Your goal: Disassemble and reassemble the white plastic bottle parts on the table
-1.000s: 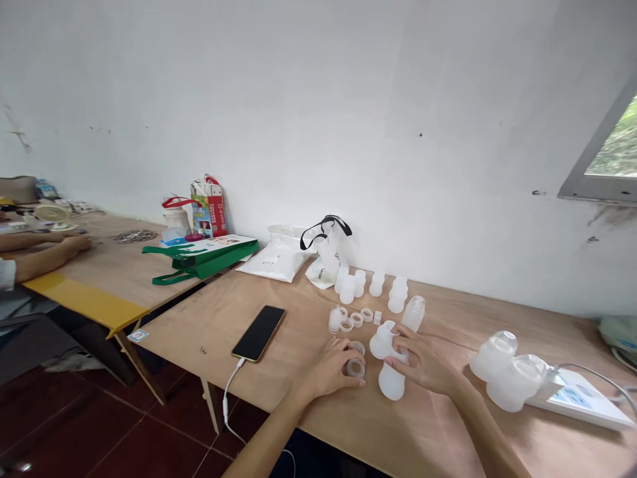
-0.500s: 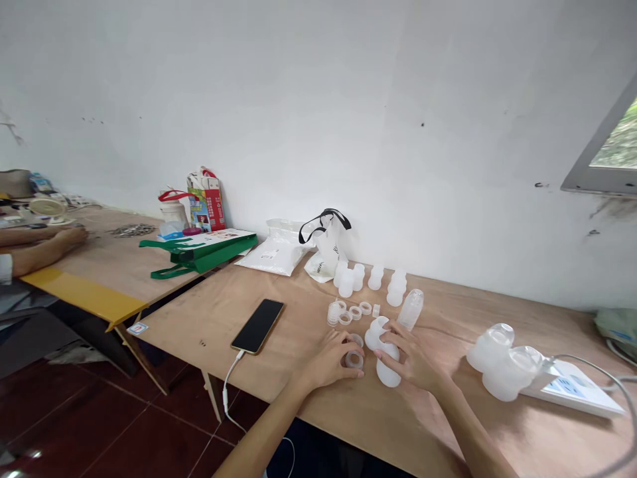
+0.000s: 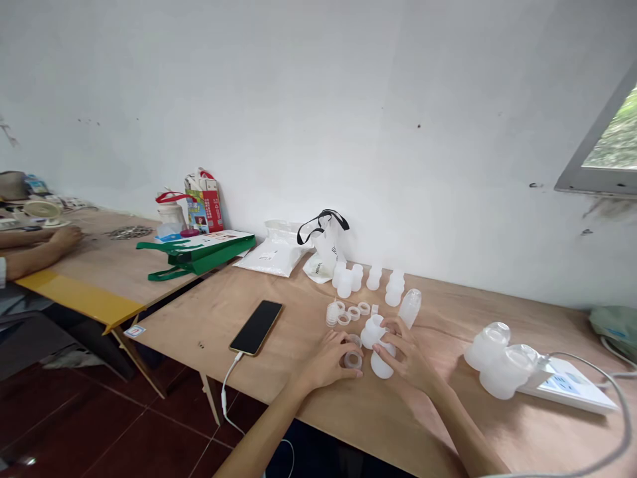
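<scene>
While the wooden table (image 3: 219, 302) bears the work, the right hand (image 3: 412, 357) clasps frosted bottles (image 3: 382, 365), apparently keeping them bunched; the left hand (image 3: 324, 360) curls around translucent rings (image 3: 353, 366) just beside them, perhaps corralling them, though whether it pinches I cannot tell.

Both bare forearms (image 3: 276, 418) slant inward over the near edge of the desk (image 3: 306, 312). Low above the desk, the left hand (image 3: 328, 360) and right hand (image 3: 408, 355) face each other, thumbs and fingers curved.
</scene>
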A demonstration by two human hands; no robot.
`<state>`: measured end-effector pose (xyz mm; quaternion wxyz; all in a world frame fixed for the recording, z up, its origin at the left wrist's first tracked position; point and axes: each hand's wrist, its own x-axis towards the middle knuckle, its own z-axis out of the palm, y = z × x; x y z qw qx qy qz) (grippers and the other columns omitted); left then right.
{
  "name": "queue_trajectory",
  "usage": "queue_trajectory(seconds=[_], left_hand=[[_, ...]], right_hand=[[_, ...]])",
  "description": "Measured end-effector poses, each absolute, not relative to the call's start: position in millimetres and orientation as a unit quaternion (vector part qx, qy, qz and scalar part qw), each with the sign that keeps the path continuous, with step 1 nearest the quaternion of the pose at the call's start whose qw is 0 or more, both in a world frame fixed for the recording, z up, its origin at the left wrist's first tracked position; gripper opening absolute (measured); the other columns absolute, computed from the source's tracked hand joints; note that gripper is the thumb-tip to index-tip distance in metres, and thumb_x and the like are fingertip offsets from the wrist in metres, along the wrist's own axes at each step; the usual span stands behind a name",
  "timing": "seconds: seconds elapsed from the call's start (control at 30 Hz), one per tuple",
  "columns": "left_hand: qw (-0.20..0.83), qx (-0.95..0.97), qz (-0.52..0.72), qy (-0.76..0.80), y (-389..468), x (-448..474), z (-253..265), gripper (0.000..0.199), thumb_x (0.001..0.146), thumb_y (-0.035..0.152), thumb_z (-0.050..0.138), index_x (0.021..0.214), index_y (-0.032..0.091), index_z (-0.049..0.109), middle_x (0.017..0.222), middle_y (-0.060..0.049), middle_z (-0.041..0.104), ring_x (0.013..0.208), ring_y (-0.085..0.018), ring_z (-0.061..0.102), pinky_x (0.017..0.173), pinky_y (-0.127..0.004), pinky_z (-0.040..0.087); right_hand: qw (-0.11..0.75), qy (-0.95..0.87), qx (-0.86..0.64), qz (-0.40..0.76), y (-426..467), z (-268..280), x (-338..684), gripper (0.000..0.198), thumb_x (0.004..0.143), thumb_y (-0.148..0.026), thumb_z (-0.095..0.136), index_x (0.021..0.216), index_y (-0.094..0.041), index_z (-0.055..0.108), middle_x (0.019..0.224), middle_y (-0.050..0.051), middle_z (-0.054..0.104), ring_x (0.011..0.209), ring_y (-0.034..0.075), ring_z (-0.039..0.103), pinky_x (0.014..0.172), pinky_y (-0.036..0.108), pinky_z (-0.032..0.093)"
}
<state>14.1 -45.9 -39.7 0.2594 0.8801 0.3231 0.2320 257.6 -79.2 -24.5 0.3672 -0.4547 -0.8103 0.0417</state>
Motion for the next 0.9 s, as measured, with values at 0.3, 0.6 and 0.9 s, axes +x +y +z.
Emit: queue_trajectory(seconds=[0.3, 0.6, 0.9], left_hand=[[0.256, 0.884, 0.227, 0.318, -43.7, 13.4, -42.8, 0.031, 0.083, 0.033, 0.086, 0.110, 0.029, 0.071, 0.115, -0.004, 0.058, 0.114, -0.027, 0.053, 0.105, -0.042, 0.040], [0.264, 0.879, 0.233, 0.321, -44.2, 13.7, -42.3, 0.031, 0.083, 0.036, 0.085, 0.110, 0.028, 0.072, 0.117, -0.005, 0.058, 0.116, -0.028, 0.053, 0.106, -0.042, 0.040], [0.277, 0.872, 0.228, 0.332, -44.1, 14.6, -42.0, 0.031, 0.082, 0.031, 0.086, 0.110, 0.028, 0.072, 0.117, -0.005, 0.058, 0.117, -0.028, 0.052, 0.106, -0.042, 0.040]], right_hand=[[0.382, -0.811, -0.442, 0.042, -79.0, -27.6, 253.8, 0.028, 0.102, -0.041, 0.053, 0.086, -0.024, 0.068, 0.118, 0.009, 0.059, 0.084, 0.019, 0.062, 0.077, 0.037, 0.056], [0.526, -0.657, -0.534, -0.081, -70.4, -30.5, 271.2, 0.024, 0.102, -0.042, 0.048, 0.103, -0.025, 0.065, 0.108, 0.010, 0.061, 0.093, 0.024, 0.062, 0.080, 0.040, 0.053], [0.531, -0.579, -0.616, -0.050, -41.7, -37.6, 284.5, 0.069, 0.098, -0.055, 0.051, 0.156, -0.026, 0.029, 0.160, 0.016, 0.035, 0.147, 0.037, 0.034, 0.113, 0.065, 0.036]])
